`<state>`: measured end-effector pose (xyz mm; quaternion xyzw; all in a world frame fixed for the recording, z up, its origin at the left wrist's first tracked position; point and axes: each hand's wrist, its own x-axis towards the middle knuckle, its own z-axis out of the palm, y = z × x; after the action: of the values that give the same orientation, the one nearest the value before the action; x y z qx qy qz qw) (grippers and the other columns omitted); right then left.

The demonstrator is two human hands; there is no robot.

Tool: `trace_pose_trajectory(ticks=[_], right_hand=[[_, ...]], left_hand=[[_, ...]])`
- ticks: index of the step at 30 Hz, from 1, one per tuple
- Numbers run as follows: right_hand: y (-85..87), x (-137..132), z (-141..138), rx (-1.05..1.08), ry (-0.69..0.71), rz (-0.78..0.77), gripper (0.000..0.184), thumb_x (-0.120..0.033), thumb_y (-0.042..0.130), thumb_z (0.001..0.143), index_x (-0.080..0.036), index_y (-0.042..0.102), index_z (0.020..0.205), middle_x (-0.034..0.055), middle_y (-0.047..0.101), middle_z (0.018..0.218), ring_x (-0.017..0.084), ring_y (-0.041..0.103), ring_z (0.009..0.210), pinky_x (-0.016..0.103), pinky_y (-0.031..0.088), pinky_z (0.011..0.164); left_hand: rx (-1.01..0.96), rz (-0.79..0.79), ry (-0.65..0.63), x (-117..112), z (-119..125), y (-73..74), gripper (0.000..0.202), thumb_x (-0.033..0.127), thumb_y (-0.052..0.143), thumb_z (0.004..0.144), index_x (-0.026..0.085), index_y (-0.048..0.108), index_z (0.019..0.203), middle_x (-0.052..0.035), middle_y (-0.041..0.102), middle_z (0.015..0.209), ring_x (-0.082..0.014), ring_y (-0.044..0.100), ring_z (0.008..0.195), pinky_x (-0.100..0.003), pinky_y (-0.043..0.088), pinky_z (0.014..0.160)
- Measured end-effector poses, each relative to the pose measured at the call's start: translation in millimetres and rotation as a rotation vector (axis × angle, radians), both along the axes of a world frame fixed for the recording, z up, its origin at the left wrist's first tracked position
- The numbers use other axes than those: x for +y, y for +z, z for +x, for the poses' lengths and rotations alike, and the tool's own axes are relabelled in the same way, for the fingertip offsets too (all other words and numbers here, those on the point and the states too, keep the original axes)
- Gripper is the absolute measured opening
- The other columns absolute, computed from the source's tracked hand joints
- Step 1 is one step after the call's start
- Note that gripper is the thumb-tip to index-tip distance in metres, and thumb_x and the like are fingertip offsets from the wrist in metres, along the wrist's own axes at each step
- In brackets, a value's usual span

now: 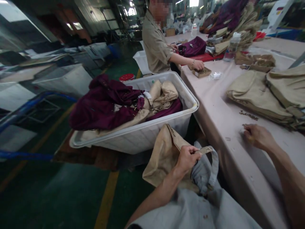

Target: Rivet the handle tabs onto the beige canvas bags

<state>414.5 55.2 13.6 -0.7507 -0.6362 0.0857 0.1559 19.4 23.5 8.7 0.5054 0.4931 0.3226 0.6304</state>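
My left hand (187, 160) is closed in a pinch on the strap of a tan canvas bag (164, 156). The bag hangs against my lap beside the table, its grey lining showing near the strap loop (215, 163). Over the table top, my right hand (258, 136) has its fingers drawn together, slightly blurred; what they hold, if anything, is hidden. Just beyond those fingertips lies a short row of small metal pieces (249, 115). A stack of tan bags (274, 92) rests behind them.
A white plastic tub (133, 140) to the left holds purple bags (107, 105) and tan ones. Across the table corner, a person (156, 41) reaches into a small box of metal parts (202, 72). A clear bottle (232, 47) stands on the table (214, 98).
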Motion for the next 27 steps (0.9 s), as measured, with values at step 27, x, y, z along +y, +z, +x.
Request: trace_pose_trajectory(ticks=[27], right_hand=[[8.1,-37,-189,0.443,0.891,0.108,0.009,-0.016,0.050,0.101,-0.023,0.056,0.102,0.0083,0.058,0.099,0.025,0.055,0.093,0.039,0.045,0.079]], left_hand=[[0.119,0.104,-0.086,0,-6,-13.0,0.014,0.022,0.070,0.073,0.012,0.078,0.078,-0.0054,0.072,0.070,-0.0167,0.061,0.064,-0.026,0.042,0.057]])
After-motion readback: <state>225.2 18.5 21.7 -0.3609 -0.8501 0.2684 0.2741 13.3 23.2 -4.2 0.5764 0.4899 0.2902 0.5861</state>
